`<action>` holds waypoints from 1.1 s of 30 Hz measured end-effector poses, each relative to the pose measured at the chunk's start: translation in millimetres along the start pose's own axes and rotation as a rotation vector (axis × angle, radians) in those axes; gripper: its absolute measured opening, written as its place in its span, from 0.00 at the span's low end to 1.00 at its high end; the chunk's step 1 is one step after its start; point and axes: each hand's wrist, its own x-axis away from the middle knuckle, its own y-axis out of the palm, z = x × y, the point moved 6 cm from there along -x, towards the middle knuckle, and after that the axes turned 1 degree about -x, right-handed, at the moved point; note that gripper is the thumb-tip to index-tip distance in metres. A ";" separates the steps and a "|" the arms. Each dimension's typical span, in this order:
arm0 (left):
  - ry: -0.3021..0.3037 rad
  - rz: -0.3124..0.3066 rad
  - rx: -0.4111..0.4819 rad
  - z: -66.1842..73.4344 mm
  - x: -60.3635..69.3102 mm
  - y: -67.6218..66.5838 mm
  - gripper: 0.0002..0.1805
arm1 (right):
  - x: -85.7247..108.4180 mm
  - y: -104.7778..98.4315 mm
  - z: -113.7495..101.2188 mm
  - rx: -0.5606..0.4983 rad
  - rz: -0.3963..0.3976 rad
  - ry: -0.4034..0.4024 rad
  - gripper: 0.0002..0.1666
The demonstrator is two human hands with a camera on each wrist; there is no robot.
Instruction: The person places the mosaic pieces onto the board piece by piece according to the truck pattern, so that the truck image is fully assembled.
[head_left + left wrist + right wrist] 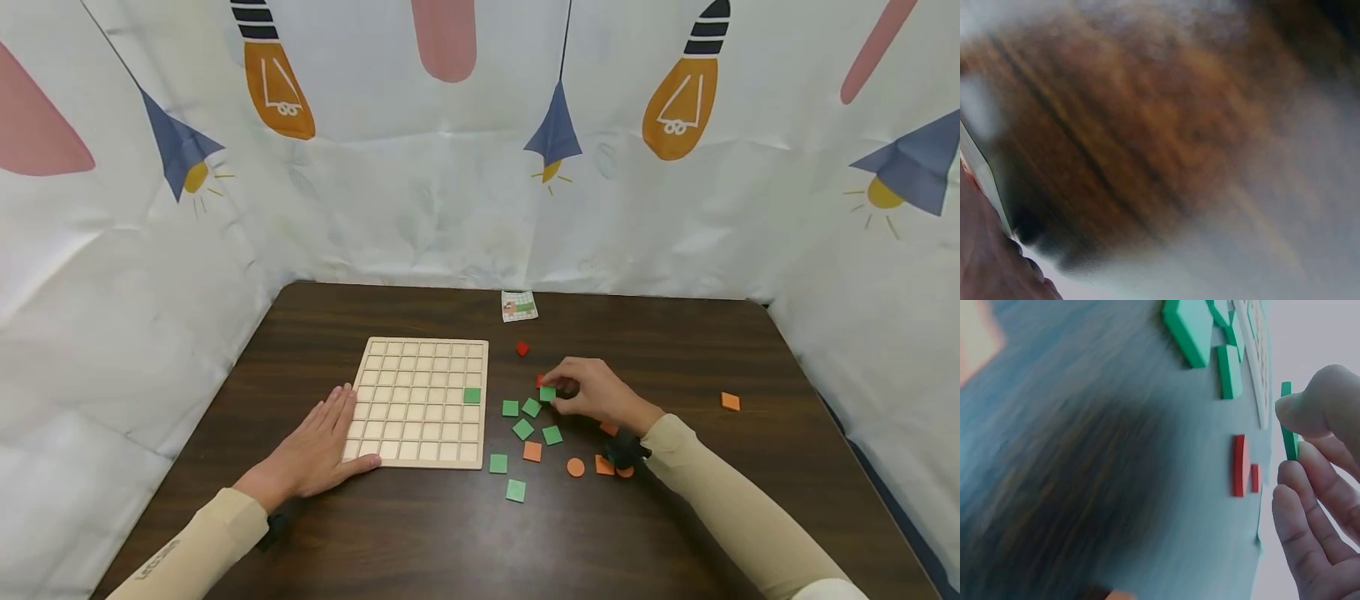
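A pale wooden grid board (420, 404) lies on the dark table, with one green square tile (472, 396) in a cell near its right edge. My left hand (318, 446) lies flat at the board's left side, its fingers straight and its thumb along the lower left corner. To the right of the board, my right hand (600, 393) pinches another green tile (1289, 422) between thumb and fingers, raised off the table in the right wrist view. Several loose green tiles (522, 429) lie between the board and this hand. The left wrist view is mostly blurred table.
Red pieces (522, 348) lie beyond the green tiles. Orange squares and discs (575, 467) are spread near the right wrist, and one orange square (730, 402) sits far right. A small printed card (519, 306) is at the table's back edge, before a patterned cloth (420, 208).
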 end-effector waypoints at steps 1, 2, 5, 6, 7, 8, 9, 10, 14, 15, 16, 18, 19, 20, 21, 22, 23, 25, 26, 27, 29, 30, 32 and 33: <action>0.000 0.003 0.003 -0.4 0.8 -0.1 0.63 | -2.4 1.0 -1.6 -0.002 0.003 -0.004 0.17; 0.000 0.003 0.006 -0.9 1.4 0.3 0.63 | -4.3 2.2 -3.0 -0.007 0.002 -0.003 0.17; -0.008 -0.010 0.015 -2.2 2.8 2.8 0.64 | -8.7 6.4 -6.8 -0.023 0.000 0.007 0.17; -0.009 -0.012 0.017 -2.5 3.4 3.6 0.64 | -10.1 8.2 -8.2 -0.026 -0.003 0.008 0.17; -0.011 -0.012 0.015 -3.0 3.7 4.1 0.64 | -11.6 10.4 -9.4 -0.026 -0.005 0.008 0.17; -0.012 -0.011 0.013 -3.2 3.9 4.6 0.64 | -13.0 11.8 -10.9 -0.029 -0.002 0.006 0.17; -0.012 -0.010 0.011 -3.4 4.1 5.0 0.64 | -14.3 13.2 -12.6 -0.032 0.001 0.001 0.17; -0.014 -0.009 0.011 -3.6 4.3 5.5 0.64 | -15.7 14.9 -14.0 -0.034 0.002 -0.001 0.17; -0.010 -0.009 0.012 -2.9 4.2 6.5 0.63 | -21.2 20.5 -19.7 -0.050 0.006 -0.008 0.16; -0.010 -0.011 0.013 -2.8 4.2 6.7 0.63 | -22.7 21.9 -21.1 -0.058 0.003 -0.009 0.17; -0.010 -0.012 0.012 -2.8 4.3 6.8 0.63 | -24.4 23.1 -22.6 -0.062 -0.002 -0.010 0.17; -0.011 -0.010 0.007 -3.0 4.2 6.5 0.63 | -27.6 25.0 -25.9 -0.077 -0.009 -0.013 0.17; -0.011 -0.006 0.004 -3.0 4.1 6.1 0.63 | -29.3 25.6 -27.9 -0.080 -0.011 -0.018 0.17; -0.011 -0.003 0.000 -3.1 3.9 5.5 0.63 | -30.9 26.1 -30.0 -0.080 -0.013 -0.027 0.17; -0.010 0.000 0.001 -3.0 3.6 4.9 0.63 | -32.4 26.7 -31.8 -0.082 -0.013 -0.033 0.17; -0.008 0.004 0.001 -2.7 3.1 4.2 0.63 | -33.8 27.3 -33.4 -0.081 -0.012 -0.039 0.17; -0.005 0.008 0.003 -2.4 2.6 3.6 0.63 | -35.1 28.0 -34.9 -0.084 -0.010 -0.044 0.17; -0.004 0.011 0.004 -2.3 2.1 2.8 0.63 | -37.4 30.2 -37.4 -0.088 -0.009 -0.052 0.17; -0.005 0.010 0.002 -2.5 1.9 2.7 0.63 | -38.6 31.7 -38.3 -0.091 -0.010 -0.053 0.17; -0.006 0.010 0.002 -2.6 1.9 2.5 0.64 | -39.7 33.5 -38.9 -0.096 -0.013 -0.049 0.17; -0.010 0.008 -0.007 -2.8 2.1 2.1 0.64 | -42.1 37.4 -40.2 -0.095 -0.023 -0.049 0.17; -0.013 0.007 -0.009 -3.0 2.3 1.7 0.64 | -43.5 39.4 -40.9 -0.092 -0.029 -0.049 0.16; -0.012 0.012 -0.015 -2.9 2.0 0.7 0.63 | -46.3 42.2 -42.6 -0.084 -0.035 -0.051 0.16; -0.009 0.016 -0.014 -2.4 1.7 -0.1 0.63 | -47.7 43.1 -43.7 -0.081 -0.036 -0.054 0.16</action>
